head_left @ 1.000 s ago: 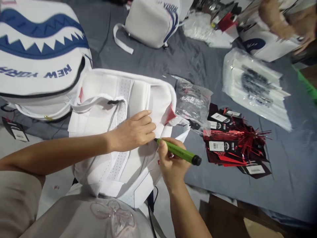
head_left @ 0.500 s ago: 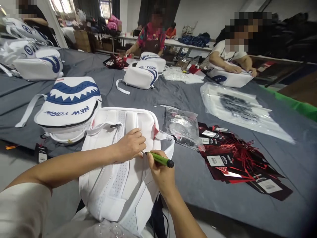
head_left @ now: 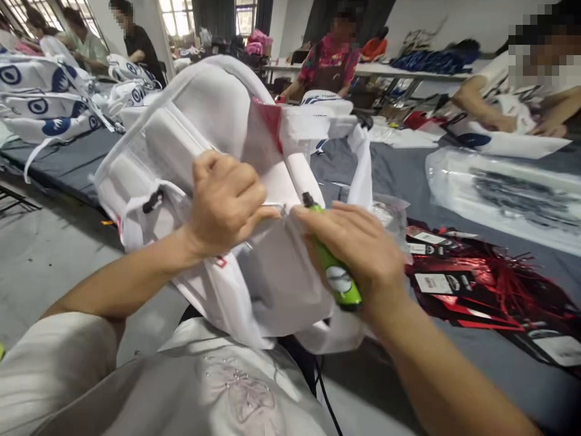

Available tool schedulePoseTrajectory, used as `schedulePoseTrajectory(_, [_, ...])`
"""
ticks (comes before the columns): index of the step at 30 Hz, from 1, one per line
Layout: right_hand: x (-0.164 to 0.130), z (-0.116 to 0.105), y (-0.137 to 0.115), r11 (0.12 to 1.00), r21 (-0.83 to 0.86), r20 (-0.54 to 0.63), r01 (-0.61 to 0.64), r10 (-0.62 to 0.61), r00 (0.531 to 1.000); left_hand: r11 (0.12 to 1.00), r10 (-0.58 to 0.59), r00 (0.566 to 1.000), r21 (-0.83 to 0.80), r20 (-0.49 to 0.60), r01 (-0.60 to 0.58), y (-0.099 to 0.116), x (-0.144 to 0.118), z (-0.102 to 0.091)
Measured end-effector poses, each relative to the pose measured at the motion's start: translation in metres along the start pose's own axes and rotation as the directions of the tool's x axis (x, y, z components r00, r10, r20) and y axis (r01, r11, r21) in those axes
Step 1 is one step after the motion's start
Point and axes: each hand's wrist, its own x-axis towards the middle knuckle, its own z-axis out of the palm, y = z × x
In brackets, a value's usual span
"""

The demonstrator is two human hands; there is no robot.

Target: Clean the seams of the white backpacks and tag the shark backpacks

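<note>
A white backpack (head_left: pixel 218 103) is raised and tilted in front of my body, its padded back and straps facing me. My left hand (head_left: pixel 229 197) is closed, its fingers pinching the backpack near the middle. My right hand (head_left: pixel 358 248) keeps a green pen with black ends (head_left: pixel 338 275) tucked against its fingers. The right fingertips press at the same spot on the backpack, close to the left thumb. What lies exactly between the fingertips is blurred. A white strap (head_left: pixel 361 163) with a red patch at its base hangs beside my right hand.
Black and red hang tags (head_left: pixel 481 284) lie piled at the right on the grey-covered table (head_left: pixel 385 172). Behind them is a clear plastic bag pack (head_left: pixel 503 188). White backpacks (head_left: pixel 54 103) are stacked at the far left. Several people work around the table.
The backpack has been lifted off the table edge and tilted up. My right hand has turned, moving the pen from a writing grip to lying along the fingers. The view has swung left.
</note>
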Motion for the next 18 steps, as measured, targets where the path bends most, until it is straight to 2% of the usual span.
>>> schedulePoseTrajectory(3, [-0.008, -0.007, 0.007, 0.997, -0.069, 0.145, -0.024, 0.034, 0.989, 0.979, -0.203, 0.971, 0.004, 0.124, 0.204, 0.03, -0.007, 0.018])
schedulePoseTrajectory(5, [-0.026, 0.003, 0.009, 0.989, -0.147, 0.231, 0.01, 0.025, 0.973, 0.946, -0.306, 0.9, -0.01, 0.31, 0.325, 0.038, -0.019, 0.041])
schedulePoseTrajectory(7, [-0.048, 0.022, 0.013, 0.97, -0.236, 0.313, 0.049, 0.028, 0.949, 0.928, -0.277, 0.78, -0.055, 0.561, 0.369, 0.028, -0.031, 0.07])
schedulePoseTrajectory(8, [-0.059, 0.032, 0.017, 0.957, -0.282, 0.338, 0.061, 0.04, 0.94, 0.929, -0.204, 0.714, -0.099, 0.67, 0.357, 0.016, -0.035, 0.085])
schedulePoseTrajectory(10, [-0.079, 0.052, 0.026, 0.93, -0.357, 0.364, 0.09, 0.05, 0.93, 0.931, -0.085, 0.643, -0.169, 0.761, 0.323, -0.018, -0.04, 0.111])
schedulePoseTrajectory(12, [-0.095, 0.067, 0.04, 0.912, -0.385, 0.382, 0.142, 0.018, 0.924, 0.934, -0.056, 0.628, -0.181, 0.776, 0.307, -0.052, -0.039, 0.126])
schedulePoseTrajectory(14, [-0.105, 0.074, 0.057, 0.911, -0.373, 0.406, 0.177, -0.011, 0.914, 0.938, -0.062, 0.618, -0.166, 0.784, 0.305, -0.073, -0.037, 0.127])
schedulePoseTrajectory(16, [-0.112, 0.072, 0.078, 0.926, -0.332, 0.422, 0.18, -0.025, 0.906, 0.94, -0.073, 0.626, -0.156, 0.777, 0.303, -0.071, -0.038, 0.118])
schedulePoseTrajectory(18, [-0.119, 0.062, 0.096, 0.946, -0.265, 0.414, 0.187, -0.063, 0.908, 0.944, -0.112, 0.696, -0.143, 0.71, 0.298, -0.048, -0.046, 0.102])
